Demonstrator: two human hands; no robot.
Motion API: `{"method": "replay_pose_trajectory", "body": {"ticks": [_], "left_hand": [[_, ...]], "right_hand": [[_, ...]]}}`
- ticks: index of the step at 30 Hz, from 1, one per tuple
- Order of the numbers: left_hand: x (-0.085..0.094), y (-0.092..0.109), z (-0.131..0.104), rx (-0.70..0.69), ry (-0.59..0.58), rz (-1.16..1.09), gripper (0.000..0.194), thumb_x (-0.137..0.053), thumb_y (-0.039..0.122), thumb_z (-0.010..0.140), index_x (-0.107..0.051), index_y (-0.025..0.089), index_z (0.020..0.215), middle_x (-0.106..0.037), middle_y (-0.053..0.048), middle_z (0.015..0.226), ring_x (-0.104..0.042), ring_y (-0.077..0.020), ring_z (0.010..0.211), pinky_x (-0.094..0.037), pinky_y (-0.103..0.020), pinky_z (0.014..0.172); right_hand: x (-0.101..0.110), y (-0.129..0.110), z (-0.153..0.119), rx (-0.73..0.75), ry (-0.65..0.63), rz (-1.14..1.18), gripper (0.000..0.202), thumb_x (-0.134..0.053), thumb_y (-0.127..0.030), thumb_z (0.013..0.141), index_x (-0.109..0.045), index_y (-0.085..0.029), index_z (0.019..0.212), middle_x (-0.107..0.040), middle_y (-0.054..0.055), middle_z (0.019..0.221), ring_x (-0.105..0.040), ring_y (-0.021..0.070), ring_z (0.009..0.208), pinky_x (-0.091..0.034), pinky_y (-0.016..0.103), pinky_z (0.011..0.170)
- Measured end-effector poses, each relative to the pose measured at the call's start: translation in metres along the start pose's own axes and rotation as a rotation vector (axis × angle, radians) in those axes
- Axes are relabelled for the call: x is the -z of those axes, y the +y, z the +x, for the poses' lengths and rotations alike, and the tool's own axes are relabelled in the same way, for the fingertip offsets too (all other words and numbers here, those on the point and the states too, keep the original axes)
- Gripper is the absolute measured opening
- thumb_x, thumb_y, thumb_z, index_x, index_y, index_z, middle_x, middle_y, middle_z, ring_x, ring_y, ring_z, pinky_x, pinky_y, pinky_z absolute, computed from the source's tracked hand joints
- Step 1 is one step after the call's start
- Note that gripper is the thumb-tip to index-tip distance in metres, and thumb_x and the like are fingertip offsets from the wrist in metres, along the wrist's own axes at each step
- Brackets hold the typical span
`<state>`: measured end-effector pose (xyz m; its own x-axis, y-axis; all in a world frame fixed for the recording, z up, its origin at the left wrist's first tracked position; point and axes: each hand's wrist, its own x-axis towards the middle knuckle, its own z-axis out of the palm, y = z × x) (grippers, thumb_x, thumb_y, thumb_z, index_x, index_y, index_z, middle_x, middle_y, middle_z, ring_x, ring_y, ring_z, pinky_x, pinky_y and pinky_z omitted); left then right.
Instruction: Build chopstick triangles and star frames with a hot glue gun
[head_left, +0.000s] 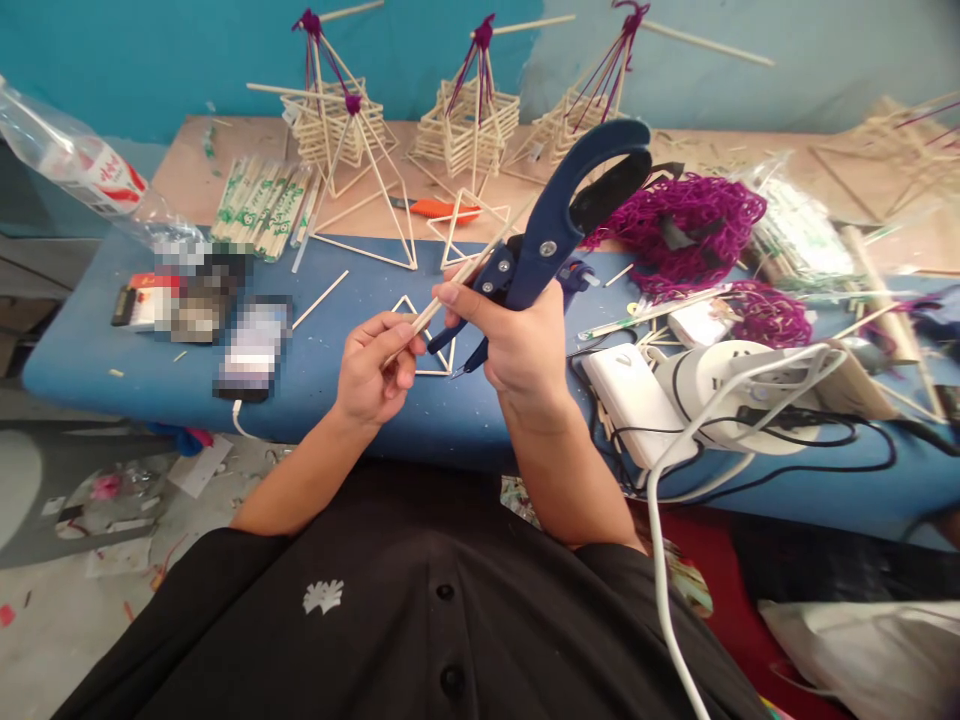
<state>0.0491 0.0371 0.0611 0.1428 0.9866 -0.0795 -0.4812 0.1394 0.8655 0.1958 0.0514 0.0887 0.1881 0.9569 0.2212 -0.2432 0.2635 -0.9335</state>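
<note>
While the left hand pinches a thin wooden stick over the blue table, the right hand is wrapped around big blue shears, blades at the stick. Looks like trimming; next needs a firm squeeze, stick held steady.

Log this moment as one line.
left hand: pinches stick | right hand: grips blue cutters, jaws at stick | below: blue table
</note>
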Motion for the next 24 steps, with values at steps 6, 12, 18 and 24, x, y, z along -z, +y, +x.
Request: {"method": "replay_pose_trajectory", "body": {"ticks": [6,12,18,24], "left_hand": [[0.004,-0.002,0.002,-0.055,0.012,0.094,0.055,-0.096,0.069,0.065,-0.083,0.018,0.081,-0.079,-0.005,0.072,-0.048,-0.0058,0.035,-0.023,-0.022,0.028],[0.003,-0.009,0.004,-0.077,0.07,0.166,0.05,-0.1,0.063,0.063,-0.079,0.019,0.071,-0.072,-0.001,0.063,-0.036,-0.002,0.03,-0.017,-0.021,0.029],[0.005,-0.003,0.009,-0.151,0.132,0.165,0.043,-0.102,0.053,0.064,-0.075,0.019,0.064,-0.066,0.002,0.055,-0.035,-0.0015,0.03,-0.017,-0.019,0.029],[0.011,0.021,0.016,-0.291,0.178,0.166,0.029,-0.101,0.039,0.061,-0.079,0.021,0.063,-0.067,0.002,0.054,-0.037,-0.0009,0.029,-0.024,-0.016,0.03]], "right_hand": [[0.003,0.007,-0.006,-0.036,0.042,-0.132,0.016,-0.088,-0.034,0.078,-0.076,-0.023,0.083,-0.072,-0.003,0.077,-0.066,0.0146,0.066,-0.062,0.034,0.072],[-0.001,0.008,-0.007,-0.08,0.059,-0.157,0.016,-0.085,-0.034,0.077,-0.074,-0.023,0.082,-0.073,-0.001,0.078,-0.066,0.0157,0.066,-0.064,0.035,0.074],[0.007,0.007,-0.012,-0.08,-0.001,-0.177,0.022,-0.082,-0.042,0.083,-0.076,-0.022,0.089,-0.074,0.0,0.079,-0.071,0.0174,0.076,-0.063,0.035,0.081],[0.033,0.002,-0.013,-0.118,-0.023,-0.54,0.035,-0.072,-0.049,0.092,-0.076,-0.021,0.113,-0.08,0.005,0.101,-0.074,0.0231,0.094,-0.056,0.041,0.09]]}}
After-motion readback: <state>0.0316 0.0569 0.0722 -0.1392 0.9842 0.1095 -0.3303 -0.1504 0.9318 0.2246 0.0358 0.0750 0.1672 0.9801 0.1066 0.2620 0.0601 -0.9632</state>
